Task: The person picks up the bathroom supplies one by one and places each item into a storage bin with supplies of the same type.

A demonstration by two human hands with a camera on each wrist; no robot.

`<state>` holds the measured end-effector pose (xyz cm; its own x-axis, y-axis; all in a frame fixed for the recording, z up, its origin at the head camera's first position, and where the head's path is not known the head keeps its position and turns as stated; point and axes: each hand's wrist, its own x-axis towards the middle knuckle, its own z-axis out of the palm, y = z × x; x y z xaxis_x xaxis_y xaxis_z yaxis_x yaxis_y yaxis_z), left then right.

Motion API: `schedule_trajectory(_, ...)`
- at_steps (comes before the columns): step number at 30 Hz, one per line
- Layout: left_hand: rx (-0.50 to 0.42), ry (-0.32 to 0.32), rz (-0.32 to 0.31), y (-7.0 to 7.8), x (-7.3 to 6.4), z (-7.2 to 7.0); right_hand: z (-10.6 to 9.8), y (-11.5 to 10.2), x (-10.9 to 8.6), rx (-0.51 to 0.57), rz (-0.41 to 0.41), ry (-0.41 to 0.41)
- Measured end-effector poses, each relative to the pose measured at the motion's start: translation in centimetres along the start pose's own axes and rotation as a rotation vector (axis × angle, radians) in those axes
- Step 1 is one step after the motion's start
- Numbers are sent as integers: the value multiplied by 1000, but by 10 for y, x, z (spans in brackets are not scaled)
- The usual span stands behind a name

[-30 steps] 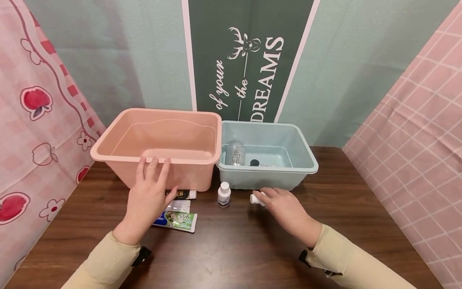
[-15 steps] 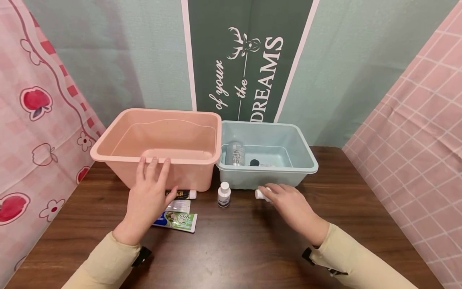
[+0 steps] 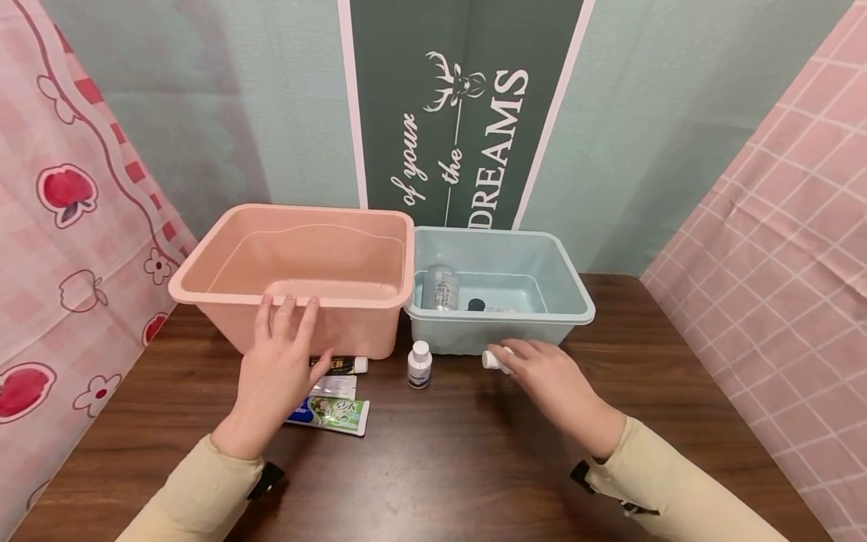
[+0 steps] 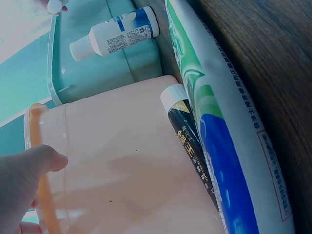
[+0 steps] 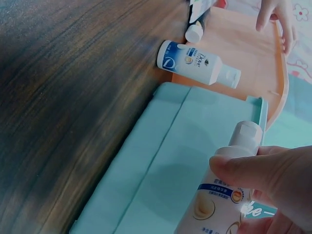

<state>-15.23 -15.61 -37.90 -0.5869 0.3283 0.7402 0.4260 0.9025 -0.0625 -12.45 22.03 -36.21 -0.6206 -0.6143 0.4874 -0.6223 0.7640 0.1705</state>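
Observation:
My left hand (image 3: 274,373) rests its fingers on the front rim of the pink bin (image 3: 359,327), thumb spread against the bin's outer side. In the right wrist view, my right hand (image 5: 273,180) grips a small white bottle (image 5: 214,200) with a blue band, thumb across its shoulder. Seen from the head, that bottle lies tilted in front of the blue bin (image 3: 494,335), its body mostly hidden by my fingers. Between the hands, a white Dove bottle (image 3: 419,369) stands upright on the table.
Near my left hand lie a black tube (image 3: 344,366), a white tube (image 3: 337,387) and a green-and-blue tube (image 3: 335,414). Inside the blue bin are a clear bottle (image 3: 441,288) and a dark-capped item (image 3: 476,305). Patterned cloths hang around the wooden table (image 3: 420,474).
My right hand has shifted a little right and towards the blue bin, carrying the small white bottle. The left hand keeps its place on the pink rim.

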Motion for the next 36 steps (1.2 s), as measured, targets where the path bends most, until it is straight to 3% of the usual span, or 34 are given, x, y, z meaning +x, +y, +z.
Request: schedule_trajectory(36,-7,8,-17,0,-1,2,-16,6,3,-7,19,14)
